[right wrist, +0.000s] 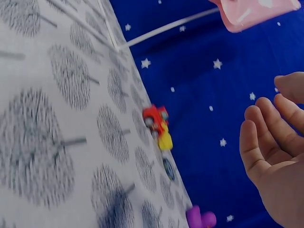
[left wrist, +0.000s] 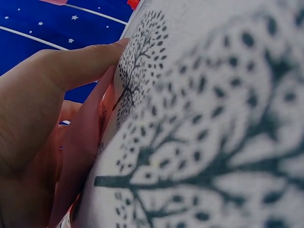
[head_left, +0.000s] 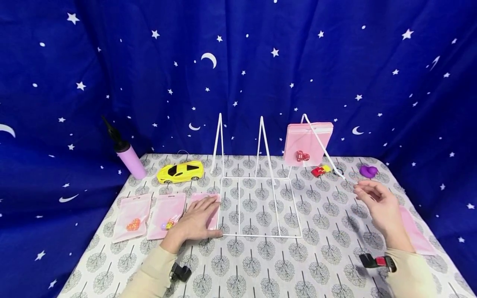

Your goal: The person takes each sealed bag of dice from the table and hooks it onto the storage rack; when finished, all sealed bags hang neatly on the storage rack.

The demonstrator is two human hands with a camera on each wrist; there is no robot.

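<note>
My left hand (head_left: pixel 199 219) lies over a pink zip bag (head_left: pixel 214 211) on the table, its fingers spread. The thumb reaches the front left corner of the white wire rack (head_left: pixel 257 236). The left wrist view shows the bag's edge (left wrist: pixel 83 137) raised beside the palm. My right hand (head_left: pixel 378 205) hovers empty right of the rack, fingers loosely bent, as the right wrist view (right wrist: pixel 280 147) also shows. Several pink bags (head_left: pixel 311 140) hang together on the rack's right arm, red dice (head_left: pixel 301 156) showing in the front one.
Left lie two pink bags, one with an orange heart-shaped item (head_left: pixel 133 224), another with small colourful pieces (head_left: pixel 168 224). Behind them stand a yellow toy car (head_left: pixel 180 172) and a purple pump (head_left: pixel 132 162). A red-yellow toy car (head_left: pixel 320 170), purple duck (head_left: pixel 368 171) and pink bag (head_left: pixel 417 234) lie right.
</note>
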